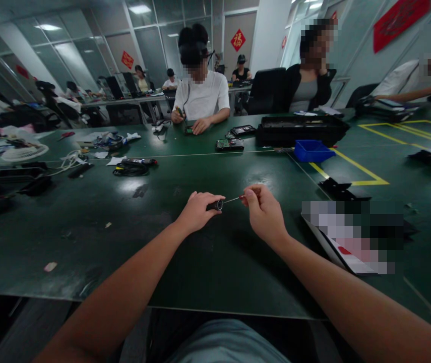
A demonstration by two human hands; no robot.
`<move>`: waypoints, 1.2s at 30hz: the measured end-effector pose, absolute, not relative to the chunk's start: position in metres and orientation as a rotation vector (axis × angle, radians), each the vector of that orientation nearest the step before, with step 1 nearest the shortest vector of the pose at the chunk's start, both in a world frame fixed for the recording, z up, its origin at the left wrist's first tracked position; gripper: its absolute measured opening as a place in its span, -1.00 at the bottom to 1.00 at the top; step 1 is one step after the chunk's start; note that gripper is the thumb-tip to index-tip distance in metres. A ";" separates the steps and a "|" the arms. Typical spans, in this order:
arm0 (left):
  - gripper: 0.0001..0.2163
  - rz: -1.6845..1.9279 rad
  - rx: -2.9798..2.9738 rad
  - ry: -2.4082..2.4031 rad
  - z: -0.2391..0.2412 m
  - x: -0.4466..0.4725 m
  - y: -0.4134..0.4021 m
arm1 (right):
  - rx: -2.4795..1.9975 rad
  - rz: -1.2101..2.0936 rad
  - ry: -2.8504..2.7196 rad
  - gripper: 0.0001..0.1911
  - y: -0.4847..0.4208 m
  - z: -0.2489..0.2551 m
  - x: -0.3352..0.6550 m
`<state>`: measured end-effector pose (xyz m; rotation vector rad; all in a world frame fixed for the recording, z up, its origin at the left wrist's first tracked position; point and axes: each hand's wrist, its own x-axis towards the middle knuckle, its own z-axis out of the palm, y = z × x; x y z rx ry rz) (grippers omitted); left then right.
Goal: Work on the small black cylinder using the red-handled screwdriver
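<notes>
Over the middle of the green table (132, 247), my left hand (197, 210) is closed around a small dark cylinder (217, 205) with a round, ring-like end that faces right. What kind of part it is I cannot make out. My right hand (263, 210) grips a screwdriver (241, 197) by its reddish handle, mostly hidden in the fingers. The thin metal shaft points left, its tip at or very near the cylinder's ringed end; whether it touches is too small to tell.
Ahead lies a coiled black cable (134, 167). A blue bin (312, 151) stands before a long black housing (301, 130), with a hard drive (229, 145) left of it. Black brackets (342, 190) and a partly blurred white tray (323, 242) are right. Across the table, a person (203, 96) works.
</notes>
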<state>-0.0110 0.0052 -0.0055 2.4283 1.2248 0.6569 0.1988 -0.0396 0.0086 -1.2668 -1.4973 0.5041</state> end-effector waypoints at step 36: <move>-0.81 0.717 2.365 1.287 0.020 -0.029 0.008 | -1.301 0.484 -1.591 -0.76 -0.044 0.015 0.201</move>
